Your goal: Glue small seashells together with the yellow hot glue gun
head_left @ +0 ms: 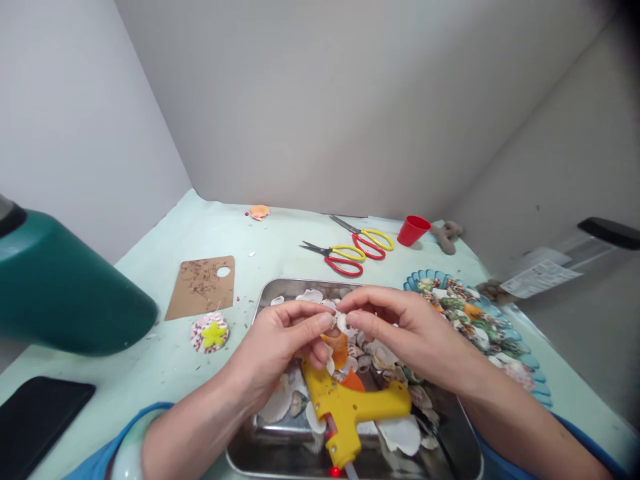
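Above the metal tray (239, 445), my left hand (285, 337) and my right hand (407, 327) meet fingertip to fingertip. Both pinch a small whitish seashell (341, 323) between thumb and fingers; whether it is one piece or two touching I cannot tell, as the fingertips cover much of it. A yellow hot glue gun (350, 408) lies in the tray below my hands, a red light glowing at its end. Loose shells (400, 433), mostly white with some orange, lie around and under it.
A blue scalloped plate (539, 380) of mixed shells stands at right. Behind are two pairs of scissors (345, 253) and a red cup (414, 231). Left lie a brown card (200, 287), a round piece with a yellow star (214, 335), a green bottle (75, 287) and a black flat object (43, 423).
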`<move>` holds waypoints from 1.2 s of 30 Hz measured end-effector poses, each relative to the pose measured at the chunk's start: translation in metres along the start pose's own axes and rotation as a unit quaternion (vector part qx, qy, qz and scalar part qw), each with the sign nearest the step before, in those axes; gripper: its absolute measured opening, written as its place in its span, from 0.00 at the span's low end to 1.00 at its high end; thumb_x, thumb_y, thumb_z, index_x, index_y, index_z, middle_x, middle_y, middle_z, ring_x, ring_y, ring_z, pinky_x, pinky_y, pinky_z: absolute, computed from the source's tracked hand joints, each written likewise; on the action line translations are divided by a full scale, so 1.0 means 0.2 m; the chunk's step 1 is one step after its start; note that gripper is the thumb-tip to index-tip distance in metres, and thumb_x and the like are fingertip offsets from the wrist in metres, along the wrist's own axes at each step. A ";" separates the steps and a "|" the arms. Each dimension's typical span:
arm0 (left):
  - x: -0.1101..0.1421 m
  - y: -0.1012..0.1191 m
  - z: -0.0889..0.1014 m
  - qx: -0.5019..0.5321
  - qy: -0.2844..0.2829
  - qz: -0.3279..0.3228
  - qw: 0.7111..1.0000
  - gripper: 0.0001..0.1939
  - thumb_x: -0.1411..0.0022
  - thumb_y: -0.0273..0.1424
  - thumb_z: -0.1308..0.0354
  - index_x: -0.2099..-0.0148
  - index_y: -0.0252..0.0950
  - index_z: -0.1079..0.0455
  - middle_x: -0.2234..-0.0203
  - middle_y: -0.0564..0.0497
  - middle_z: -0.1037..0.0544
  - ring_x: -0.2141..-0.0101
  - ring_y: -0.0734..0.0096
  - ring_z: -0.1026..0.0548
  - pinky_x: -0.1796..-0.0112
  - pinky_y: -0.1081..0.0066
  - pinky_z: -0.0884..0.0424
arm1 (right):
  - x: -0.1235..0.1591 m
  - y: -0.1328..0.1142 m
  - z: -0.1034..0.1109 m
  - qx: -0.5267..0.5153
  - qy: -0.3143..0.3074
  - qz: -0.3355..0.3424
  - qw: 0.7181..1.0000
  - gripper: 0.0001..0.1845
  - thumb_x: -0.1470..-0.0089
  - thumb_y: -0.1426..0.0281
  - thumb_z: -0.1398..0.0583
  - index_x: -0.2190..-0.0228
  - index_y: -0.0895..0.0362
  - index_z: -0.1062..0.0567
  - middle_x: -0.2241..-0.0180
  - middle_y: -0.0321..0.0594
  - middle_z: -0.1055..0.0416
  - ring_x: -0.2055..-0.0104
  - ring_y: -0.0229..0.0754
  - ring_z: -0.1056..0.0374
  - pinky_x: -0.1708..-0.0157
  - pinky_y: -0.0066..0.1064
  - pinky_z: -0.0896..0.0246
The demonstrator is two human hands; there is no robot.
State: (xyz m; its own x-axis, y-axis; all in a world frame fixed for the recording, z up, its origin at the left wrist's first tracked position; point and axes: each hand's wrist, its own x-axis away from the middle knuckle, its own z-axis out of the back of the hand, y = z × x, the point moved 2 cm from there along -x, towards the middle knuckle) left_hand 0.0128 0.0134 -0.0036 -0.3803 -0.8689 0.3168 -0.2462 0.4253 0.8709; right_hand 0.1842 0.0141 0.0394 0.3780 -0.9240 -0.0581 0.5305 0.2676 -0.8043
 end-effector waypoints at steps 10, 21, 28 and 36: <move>0.00 -0.01 0.00 0.024 -0.020 -0.001 1.000 0.10 0.41 0.36 0.41 0.64 0.32 0.30 0.74 0.50 0.23 0.83 0.82 0.30 0.79 0.80 0.34 | 0.01 -0.01 0.00 0.069 0.006 0.063 0.996 0.08 0.44 0.72 0.41 0.61 0.51 0.26 0.64 0.35 0.27 0.67 0.36 0.33 0.70 0.27 0.42; 0.02 0.02 -0.02 -0.072 0.040 -0.040 0.996 0.15 0.49 0.33 0.34 0.60 0.34 0.28 0.80 0.57 0.27 0.82 0.81 0.32 0.77 0.80 0.36 | 0.01 -0.01 -0.01 0.095 0.037 0.034 0.994 0.03 0.43 0.70 0.43 0.65 0.54 0.28 0.72 0.33 0.33 0.72 0.35 0.37 0.73 0.27 0.45; 0.01 0.02 -0.02 -0.075 0.071 -0.074 0.992 0.09 0.51 0.29 0.34 0.65 0.33 0.26 0.79 0.55 0.24 0.81 0.81 0.32 0.78 0.80 0.36 | 0.02 -0.02 -0.02 0.087 0.036 0.043 0.995 0.03 0.43 0.70 0.43 0.66 0.53 0.29 0.73 0.31 0.34 0.73 0.34 0.38 0.74 0.27 0.46; 0.03 0.03 -0.04 -0.058 0.067 -0.114 0.989 0.05 0.51 0.26 0.35 0.68 0.34 0.25 0.81 0.57 0.25 0.82 0.83 0.32 0.79 0.82 0.36 | 0.02 -0.02 -0.03 0.070 0.036 0.051 0.996 0.03 0.42 0.71 0.43 0.66 0.54 0.29 0.74 0.30 0.35 0.73 0.33 0.39 0.74 0.26 0.45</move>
State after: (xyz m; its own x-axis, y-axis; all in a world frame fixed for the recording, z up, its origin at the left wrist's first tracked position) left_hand 0.0156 0.0080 0.0061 -0.2037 -0.9680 0.1467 -0.2044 0.1886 0.9606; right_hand 0.1792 0.0067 0.0395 0.3831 -0.9057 -0.1814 0.5946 0.3921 -0.7019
